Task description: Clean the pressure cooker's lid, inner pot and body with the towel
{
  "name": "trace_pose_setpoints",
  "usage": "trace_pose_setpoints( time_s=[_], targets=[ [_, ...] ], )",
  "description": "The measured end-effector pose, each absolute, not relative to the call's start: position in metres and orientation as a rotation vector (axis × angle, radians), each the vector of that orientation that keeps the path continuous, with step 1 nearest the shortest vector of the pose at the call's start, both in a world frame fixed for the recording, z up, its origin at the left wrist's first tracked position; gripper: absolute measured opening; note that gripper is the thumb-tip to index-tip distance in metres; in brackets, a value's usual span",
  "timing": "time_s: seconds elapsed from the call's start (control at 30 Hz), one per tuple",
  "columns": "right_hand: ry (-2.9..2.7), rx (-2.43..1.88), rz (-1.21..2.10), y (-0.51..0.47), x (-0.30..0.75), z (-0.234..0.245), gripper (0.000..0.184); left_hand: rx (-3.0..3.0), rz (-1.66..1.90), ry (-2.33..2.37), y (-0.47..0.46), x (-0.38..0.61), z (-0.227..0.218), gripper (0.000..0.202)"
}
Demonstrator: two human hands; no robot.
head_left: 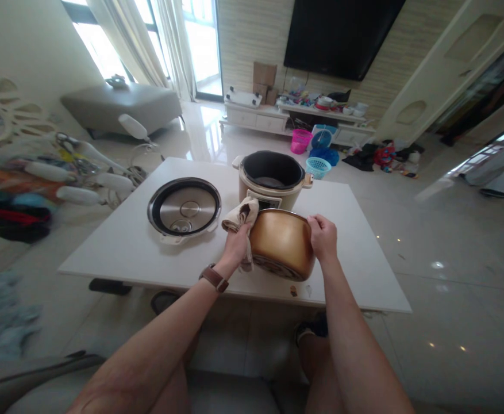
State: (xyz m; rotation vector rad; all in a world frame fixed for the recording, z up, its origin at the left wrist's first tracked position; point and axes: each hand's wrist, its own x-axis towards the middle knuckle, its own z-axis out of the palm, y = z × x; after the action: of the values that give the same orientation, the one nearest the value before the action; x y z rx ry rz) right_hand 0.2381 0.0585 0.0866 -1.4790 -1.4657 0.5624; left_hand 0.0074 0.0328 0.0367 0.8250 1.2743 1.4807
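Note:
A gold-coloured inner pot (281,241) is held tilted over the front part of the white table, its base turned partly toward me. My right hand (323,234) is closed on the pot's right rim. At the pot's left side, my left hand (237,242) is closed around a folded beige and brown cloth (239,215), which touches the pot. Just behind stands the pressure cooker body (243,185), open at the top with a dark interior. To the left the round cooker lid (187,208) lies with its metal inner side up.
The white table (118,247) carries a small brown bit (293,291) near its front edge. Beyond it are a pink basket (301,141), a light blue basket (318,167) and a low TV cabinet (256,119). A lamp with white shades (114,181) stands left.

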Motion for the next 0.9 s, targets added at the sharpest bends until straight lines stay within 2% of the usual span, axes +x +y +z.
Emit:
trace_pose_setpoints(
  time_s=[0.1,0.3,0.6,0.9],
  targets=[
    [-1.485,-1.528,0.525,0.056,0.234,0.089,0.044,1.024,1.554,1.305,0.018,0.02,0.05,0.042],
    [-1.46,-1.593,0.532,0.059,0.241,0.08,0.059,1.387,1.428,1.306,-0.001,0.028,0.056,0.036],
    [-1.464,-1.597,0.54,0.06,0.242,0.078,0.059,1.452,1.391,1.385,0.007,0.028,0.051,0.041],
    [-1.462,-1.606,0.512,0.061,0.241,0.078,0.06,1.469,1.442,1.407,0.007,0.029,0.048,0.036]
  ],
)
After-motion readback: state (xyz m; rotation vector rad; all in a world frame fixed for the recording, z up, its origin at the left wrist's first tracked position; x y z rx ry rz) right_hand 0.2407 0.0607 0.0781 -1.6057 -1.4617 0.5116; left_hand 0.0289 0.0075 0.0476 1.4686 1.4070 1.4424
